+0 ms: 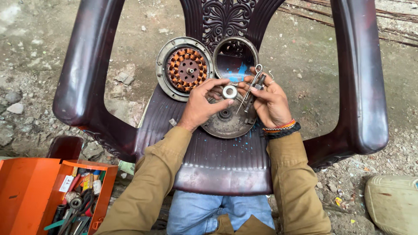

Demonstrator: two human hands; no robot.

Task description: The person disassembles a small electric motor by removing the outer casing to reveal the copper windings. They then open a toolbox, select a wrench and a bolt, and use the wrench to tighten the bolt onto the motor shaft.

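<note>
Left hand [203, 102]: thumb and fingertips pinch a small steel bearing ring [229, 92], held flat-on to the camera just above the seat.

Right hand [269, 102]: closed around a thin wire tool with a looped end [254, 82], together with a short dark shaft; the loop points to 12 o'clock, and the ring sits at 9 o'clock of it, nearly touching.

Round metal end plate [226, 124]: lies flat on the seat directly under both hands, at 6 o'clock of the ring, its central hub visible and empty.

Wound stator with copper coils [186, 68]: leans against the chair back at 11 o'clock of the ring.

Empty bowl-shaped housing [235, 58]: leans at 12 o'clock, beside the stator.

Progress, as judged: the motor stands fully apart; the bearing is out of any seat, and nothing is yet rejoined.

Dark plastic chair [226, 165]: bears everything.

Orange toolbox [56, 196]: open on the ground at 8 o'clock, well apart.
</note>
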